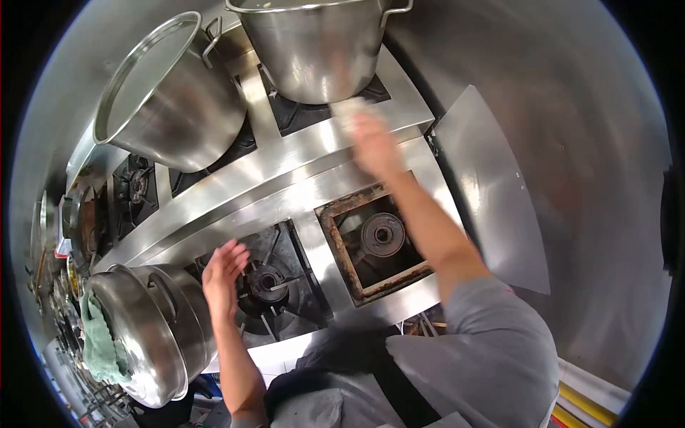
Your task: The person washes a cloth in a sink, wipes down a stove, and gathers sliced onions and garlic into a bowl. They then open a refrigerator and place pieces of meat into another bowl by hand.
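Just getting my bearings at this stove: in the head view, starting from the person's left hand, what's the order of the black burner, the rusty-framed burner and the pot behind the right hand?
1. Black burner, right beside the left hand, front row.
2. Rusty-framed burner, further right, front row.
3. Pot, back row, just beyond the right hand.

1 head-worn fisheye view looks steeply down from close above a steel stove (300,167), the picture ringed by a black circular rim. The wearer's torso (471,357) fills 5 to 6 o'clock; the far stockpot (314,50) stands at 12 o'clock.
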A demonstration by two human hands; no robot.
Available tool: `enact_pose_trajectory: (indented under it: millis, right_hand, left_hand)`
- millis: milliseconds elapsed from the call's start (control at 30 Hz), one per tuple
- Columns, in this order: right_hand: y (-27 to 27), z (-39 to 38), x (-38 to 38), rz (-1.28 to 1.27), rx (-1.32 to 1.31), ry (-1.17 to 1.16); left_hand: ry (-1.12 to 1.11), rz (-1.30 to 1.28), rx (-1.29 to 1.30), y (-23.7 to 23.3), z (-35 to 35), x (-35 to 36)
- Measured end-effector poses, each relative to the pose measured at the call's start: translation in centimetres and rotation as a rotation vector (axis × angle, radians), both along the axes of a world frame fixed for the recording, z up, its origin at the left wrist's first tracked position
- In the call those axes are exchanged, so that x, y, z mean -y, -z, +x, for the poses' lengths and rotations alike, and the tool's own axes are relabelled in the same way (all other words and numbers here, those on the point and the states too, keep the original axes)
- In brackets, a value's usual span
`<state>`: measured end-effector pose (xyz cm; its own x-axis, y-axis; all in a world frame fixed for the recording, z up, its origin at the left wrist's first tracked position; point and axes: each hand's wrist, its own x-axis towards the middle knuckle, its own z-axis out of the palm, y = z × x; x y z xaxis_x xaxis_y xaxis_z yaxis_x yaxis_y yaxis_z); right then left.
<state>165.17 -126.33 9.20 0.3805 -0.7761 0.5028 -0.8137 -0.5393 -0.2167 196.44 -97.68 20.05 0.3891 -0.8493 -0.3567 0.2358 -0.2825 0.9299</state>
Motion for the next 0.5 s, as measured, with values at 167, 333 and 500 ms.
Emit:
enact_pose_trajectory:
  millis: [167,333,500]
  right_hand:
    - [1.7,-7.5,5.5,-0.108,0.083,0.428]
    - [0.2,11.2,-5.6,0.020,0.260,-0.203]
    - [0.9,1.4,-0.7,0.001,0.055,-0.258]
  left_hand:
    - [0.111,-0.097,0.099,-2.9,-0.6,-2.1]
    - [0.410,-0.246,0.063,-2.0,-8.1,7.9]
    - [0.520,-0.152,0.135,-2.7,-4.5,8.0]
